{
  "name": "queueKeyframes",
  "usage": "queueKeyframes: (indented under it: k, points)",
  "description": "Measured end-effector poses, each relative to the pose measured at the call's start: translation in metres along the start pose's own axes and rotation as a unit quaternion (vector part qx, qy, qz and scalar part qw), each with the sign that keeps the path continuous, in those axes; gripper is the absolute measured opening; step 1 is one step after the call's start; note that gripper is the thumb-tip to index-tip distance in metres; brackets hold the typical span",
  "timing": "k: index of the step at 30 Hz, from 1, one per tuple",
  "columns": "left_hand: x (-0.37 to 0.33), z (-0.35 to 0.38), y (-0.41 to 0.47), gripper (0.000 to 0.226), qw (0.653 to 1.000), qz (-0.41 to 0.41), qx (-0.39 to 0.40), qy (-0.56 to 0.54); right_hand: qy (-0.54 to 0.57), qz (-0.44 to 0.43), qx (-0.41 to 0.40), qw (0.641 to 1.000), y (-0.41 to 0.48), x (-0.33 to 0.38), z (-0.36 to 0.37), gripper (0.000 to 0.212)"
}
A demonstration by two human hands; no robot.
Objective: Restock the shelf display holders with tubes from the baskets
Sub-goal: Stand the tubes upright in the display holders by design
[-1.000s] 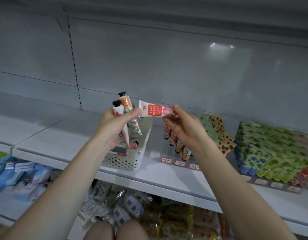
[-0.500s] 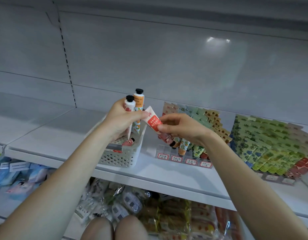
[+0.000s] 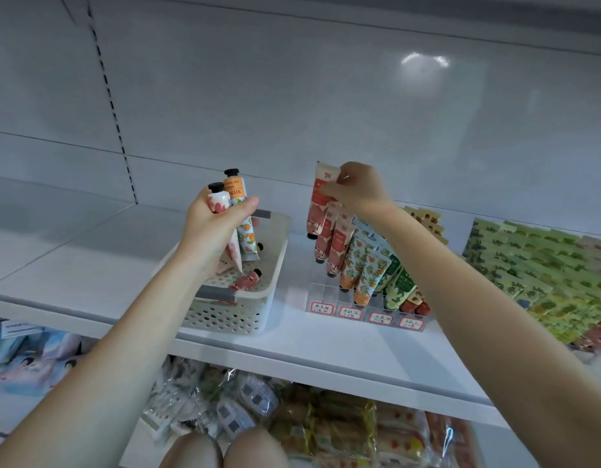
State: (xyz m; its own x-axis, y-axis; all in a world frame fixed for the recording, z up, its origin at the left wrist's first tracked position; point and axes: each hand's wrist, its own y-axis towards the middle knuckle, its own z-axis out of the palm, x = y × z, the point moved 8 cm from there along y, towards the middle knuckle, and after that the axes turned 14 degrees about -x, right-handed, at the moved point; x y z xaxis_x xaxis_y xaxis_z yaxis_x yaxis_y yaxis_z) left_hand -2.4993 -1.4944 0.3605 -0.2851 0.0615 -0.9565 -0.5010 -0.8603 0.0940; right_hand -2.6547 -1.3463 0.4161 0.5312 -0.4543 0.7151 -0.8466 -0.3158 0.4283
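One white shelf (image 3: 89,265) carries everything relevant. A wide stack of green sachets (image 3: 545,265) fills its right end and is not part of the job. Left of centre sits the white perforated basket (image 3: 224,319), just beside the clear display holder (image 3: 366,312) but not touching it.

Holder: four labelled columns along the front, with tubes standing cap-down and leaning back.
- The pink column (image 3: 329,244) at the left and the orange-print column (image 3: 356,265) next to it are filled toward the back.
- The front cells of both show bare clear plastic.
- The green and red columns are partly hidden by the right forearm, so their fill cannot be told.

Right hand (image 3: 356,190): the fingers pinch the crimped end of a pink tube (image 3: 321,204). It is held upright, cap down, at the rear of the pink column. Whether the cap sits in a cell cannot be told.

Left hand (image 3: 211,231): it grips two tubes, caps up, above the basket. One is a white-and-pink tube (image 3: 219,201) and the other an orange tube (image 3: 240,194).

Basket contents: one loose pink tube (image 3: 246,282) lies on the floor. A second black cap (image 3: 259,246) shows near the far wall, and the rest is hidden behind the left hand.

Judgement: restocking appears well along but unfinished. One tube is being placed, two wait in hand, a few are left in the basket, and the front cells are unfilled.
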Motion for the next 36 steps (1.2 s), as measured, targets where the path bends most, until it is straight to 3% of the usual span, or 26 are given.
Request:
queueKeyframes:
  k: [3, 5, 8, 12, 20, 36]
  points:
    - [0.005, -0.003, 0.005, 0.016, 1.000, 0.002, -0.001, 0.006, -0.101, -0.057, 0.021, 0.993, 0.000, -0.003, 0.015, 0.024]
    - [0.008, -0.004, 0.008, 0.015, 1.000, 0.001, -0.001, 0.008, -0.148, -0.073, 0.033, 0.986, -0.003, -0.008, 0.021, 0.003]
    - [0.012, -0.005, 0.010, 0.016, 1.000, -0.004, -0.001, 0.005, -0.231, -0.094, 0.037, 0.968, -0.012, -0.012, 0.026, 0.026]
    - [0.015, -0.003, 0.010, 0.017, 1.000, -0.005, 0.005, 0.003, -0.318, -0.151, 0.004, 0.936, -0.018, -0.013, 0.030, 0.019]
    - [0.021, -0.003, 0.012, 0.016, 1.000, -0.014, 0.008, 0.004, -0.392, -0.203, -0.006, 0.897, -0.021, -0.013, 0.032, 0.033]
    - [0.024, 0.017, 0.009, 0.015, 1.000, -0.005, 0.020, 0.018, -0.417, -0.175, -0.014, 0.892, -0.014, -0.021, 0.035, 0.016]
